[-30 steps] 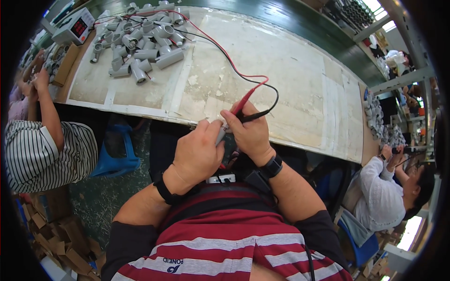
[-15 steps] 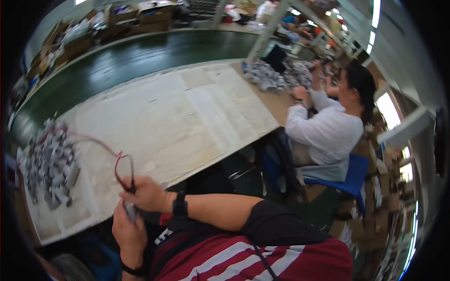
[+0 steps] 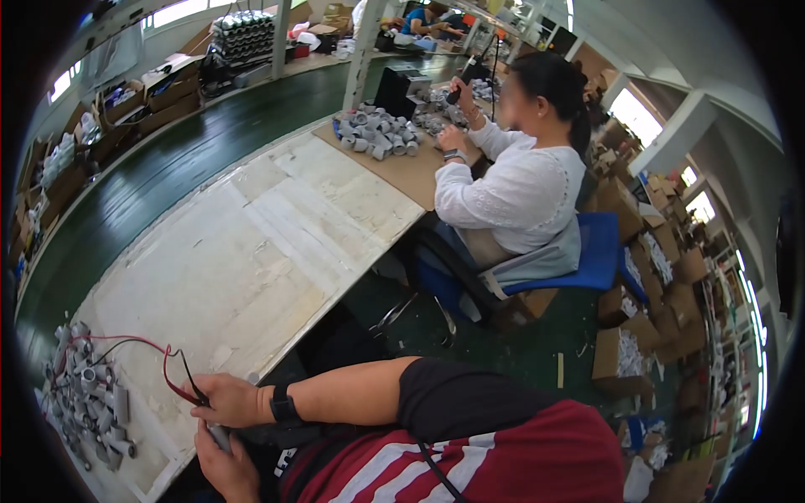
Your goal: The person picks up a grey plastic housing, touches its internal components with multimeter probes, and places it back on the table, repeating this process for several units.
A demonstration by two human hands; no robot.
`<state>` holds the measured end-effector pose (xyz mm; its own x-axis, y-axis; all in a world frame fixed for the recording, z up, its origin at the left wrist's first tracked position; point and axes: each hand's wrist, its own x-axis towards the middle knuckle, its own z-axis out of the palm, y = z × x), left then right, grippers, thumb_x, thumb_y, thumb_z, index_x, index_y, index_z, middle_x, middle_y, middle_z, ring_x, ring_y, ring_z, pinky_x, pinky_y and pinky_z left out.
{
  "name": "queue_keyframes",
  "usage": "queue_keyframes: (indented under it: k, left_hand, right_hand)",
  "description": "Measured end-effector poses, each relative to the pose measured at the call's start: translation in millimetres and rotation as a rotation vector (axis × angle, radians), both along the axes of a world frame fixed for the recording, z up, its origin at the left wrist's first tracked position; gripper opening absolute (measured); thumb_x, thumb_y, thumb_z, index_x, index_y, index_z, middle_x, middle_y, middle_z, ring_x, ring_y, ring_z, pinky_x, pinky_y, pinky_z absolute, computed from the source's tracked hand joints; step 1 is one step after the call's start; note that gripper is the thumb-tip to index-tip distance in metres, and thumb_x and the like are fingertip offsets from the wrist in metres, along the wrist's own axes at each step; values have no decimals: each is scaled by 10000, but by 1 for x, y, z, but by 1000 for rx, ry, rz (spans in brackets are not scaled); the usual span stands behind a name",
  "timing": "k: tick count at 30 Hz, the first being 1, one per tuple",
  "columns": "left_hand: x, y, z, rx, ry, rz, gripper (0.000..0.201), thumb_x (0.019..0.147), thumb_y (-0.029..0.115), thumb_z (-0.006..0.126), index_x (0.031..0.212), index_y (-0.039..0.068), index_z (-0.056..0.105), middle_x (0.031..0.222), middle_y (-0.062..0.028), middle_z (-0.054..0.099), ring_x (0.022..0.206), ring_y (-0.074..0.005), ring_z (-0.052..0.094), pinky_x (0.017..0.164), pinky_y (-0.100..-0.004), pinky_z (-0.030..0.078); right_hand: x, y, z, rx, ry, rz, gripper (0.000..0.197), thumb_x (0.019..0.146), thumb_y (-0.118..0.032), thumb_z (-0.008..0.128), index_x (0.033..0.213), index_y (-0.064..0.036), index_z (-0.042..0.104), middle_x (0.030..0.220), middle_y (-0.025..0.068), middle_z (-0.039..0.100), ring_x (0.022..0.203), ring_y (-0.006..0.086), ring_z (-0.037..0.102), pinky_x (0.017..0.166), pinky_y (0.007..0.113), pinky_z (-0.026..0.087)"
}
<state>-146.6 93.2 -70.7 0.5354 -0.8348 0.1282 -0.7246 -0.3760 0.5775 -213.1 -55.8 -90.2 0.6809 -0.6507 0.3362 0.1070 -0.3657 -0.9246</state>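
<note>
My right hand (image 3: 231, 401), with a dark band on its wrist, is closed around the ends of a red and a black wire (image 3: 167, 360) at the table's front edge. The wires loop left to a heap of small grey tubular parts (image 3: 94, 394). Just below, my left hand (image 3: 226, 471) grips a small grey cylindrical part (image 3: 220, 438), mostly covered by its fingers. The wire ends come down to the top of this part; whether they touch it I cannot make out.
A worn whitish table (image 3: 226, 251) stretches away to the right. At its far end a co-worker in white (image 3: 511, 189) sits on a blue chair (image 3: 597, 251) beside grey fittings (image 3: 377, 134). A green surface (image 3: 184, 159) runs behind. Cartons (image 3: 616, 356) stand on the right.
The view has swung right, so the table, heap and both hands appear farther left and lower. The co-worker's raised hand now shows a dark tool. My hands keep their hold.
</note>
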Motion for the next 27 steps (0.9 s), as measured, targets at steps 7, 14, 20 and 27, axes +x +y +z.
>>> queue_keyframes:
  k: [7, 14, 20, 27]
  left_hand:
    - [-5, -1, 9, 75, -15, 26, 542, 869, 68, 669, 1384, -37, 533, 1250, -239, 617, 1142, -435, 606, 979, -452, 478]
    - [-7, -5, 12, 78, -2, 32, 531, 870, 70, 673, 1373, -34, 540, 1200, -237, 624, 1105, -441, 611, 942, -458, 487]
    - [-4, -3, 10, 40, -2, 24, 515, 868, 68, 673, 1358, -32, 549, 1139, -238, 624, 1058, -451, 611, 904, -471, 488]
    - [-3, -3, 10, 82, 28, 31, 557, 853, 73, 691, 1375, -34, 532, 1145, -227, 612, 1063, -447, 607, 903, -470, 492]
  right_hand:
    - [-4, -3, 4, -13, 86, 85, 228, 852, -184, 729, 950, -31, 591, 803, 208, 618, 831, 431, 621, 720, 456, 497]
    - [-4, -6, 0, -36, 96, 82, 240, 864, -202, 723, 923, -27, 569, 796, 213, 611, 819, 438, 612, 709, 463, 488]
    - [-6, -5, 9, -11, 145, 83, 231, 859, -216, 711, 894, -9, 614, 835, 232, 660, 866, 454, 637, 766, 492, 514]
    - [-6, -5, 11, 17, 125, 106, 229, 865, -218, 712, 899, -16, 610, 828, 228, 656, 850, 455, 633, 744, 488, 509]
